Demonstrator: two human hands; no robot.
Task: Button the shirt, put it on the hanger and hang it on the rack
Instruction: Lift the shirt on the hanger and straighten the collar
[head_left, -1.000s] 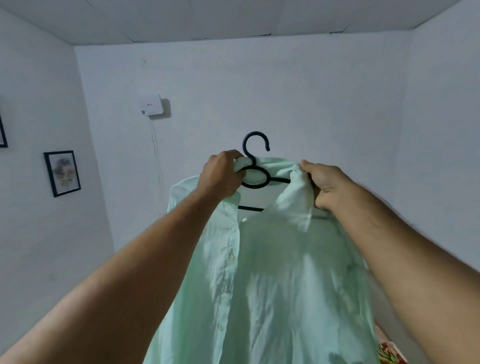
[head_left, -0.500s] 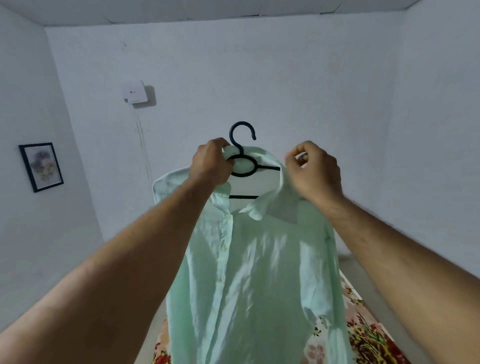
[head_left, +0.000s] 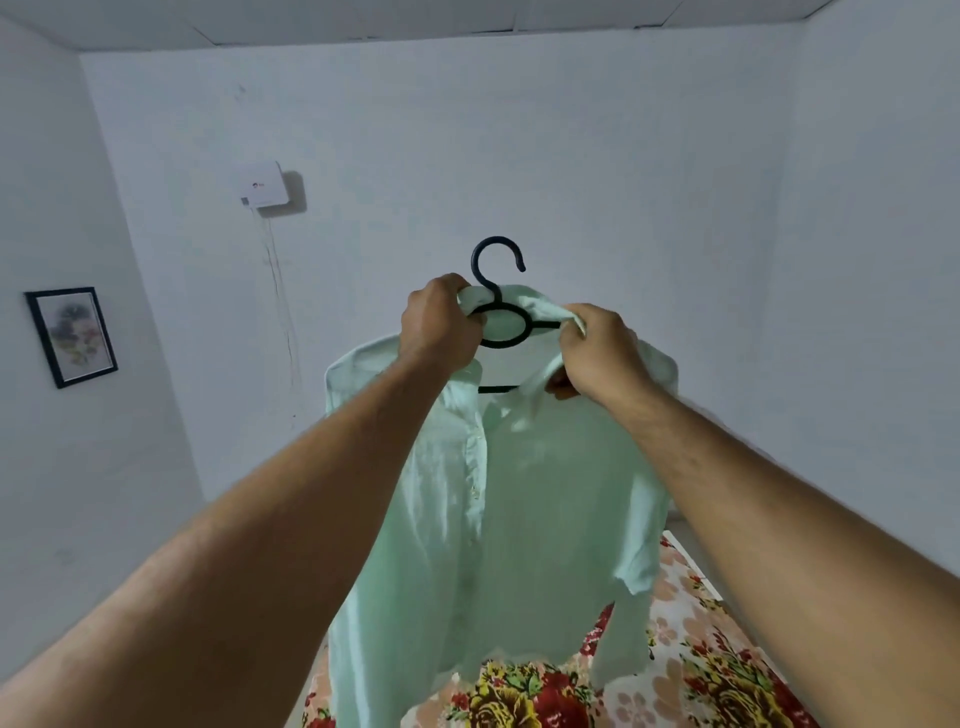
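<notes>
Your left hand (head_left: 441, 325) grips shirt (head_left: 545, 493) and hanger (head_left: 500, 343) together at the collar; your right hand (head_left: 597, 353) pinches the collar's other side. The shirt hangs over the bed (head_left: 701, 649). Settle both shoulders evenly on the hanger, keeping its hook clear; no rack shows.

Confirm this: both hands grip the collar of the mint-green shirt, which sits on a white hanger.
Wrong colour: the head view shows the hanger is black, not white. The left hand and right hand do grip the collar of the mint-green shirt.
</notes>
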